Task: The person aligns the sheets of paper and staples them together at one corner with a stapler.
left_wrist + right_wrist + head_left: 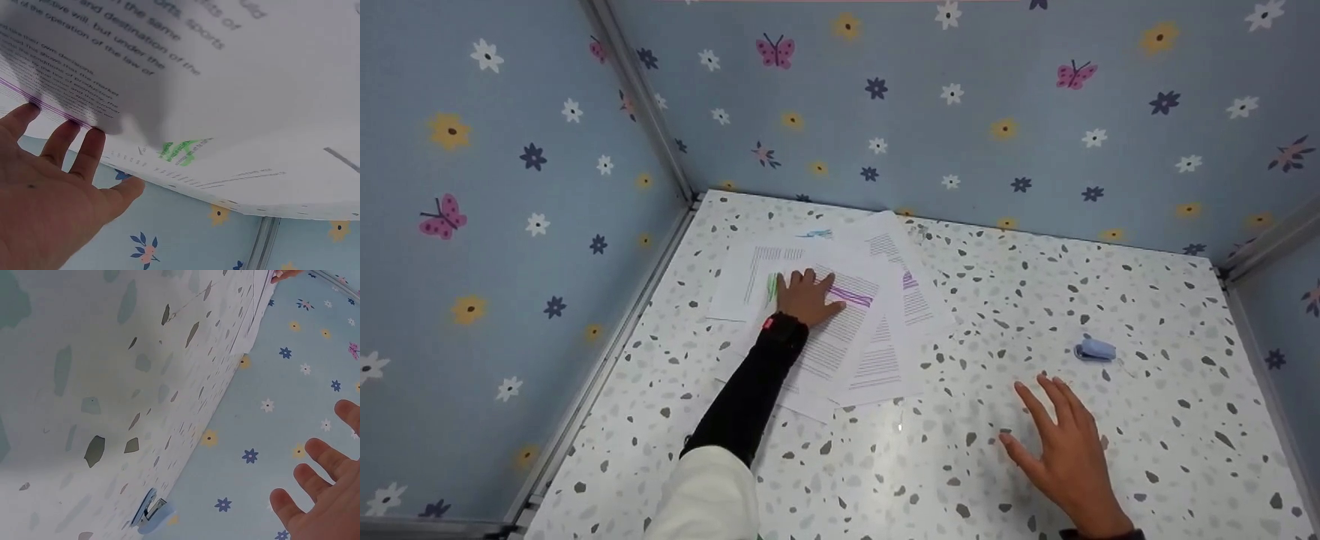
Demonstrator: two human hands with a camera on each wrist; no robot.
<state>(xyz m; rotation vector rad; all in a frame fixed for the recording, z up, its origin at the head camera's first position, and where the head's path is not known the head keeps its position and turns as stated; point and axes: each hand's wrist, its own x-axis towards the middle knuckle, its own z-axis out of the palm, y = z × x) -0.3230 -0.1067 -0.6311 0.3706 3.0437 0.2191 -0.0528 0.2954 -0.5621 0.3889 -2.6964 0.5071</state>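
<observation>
Several printed sheets of paper lie spread and overlapping on the speckled table, some marked with purple, green and blue strokes. My left hand rests on the top sheet, fingers spread, close to a purple-marked line. In the left wrist view its fingertips touch the page, and a green highlight shows farther along. My right hand is held apart from the papers at the front right, fingers extended and holding nothing. A small light-blue stapler lies just beyond the right fingertips; it also appears low in the right wrist view.
The white speckled tabletop is bounded by blue flower-patterned panels at the back and both sides. Metal frame rails run along the left edge.
</observation>
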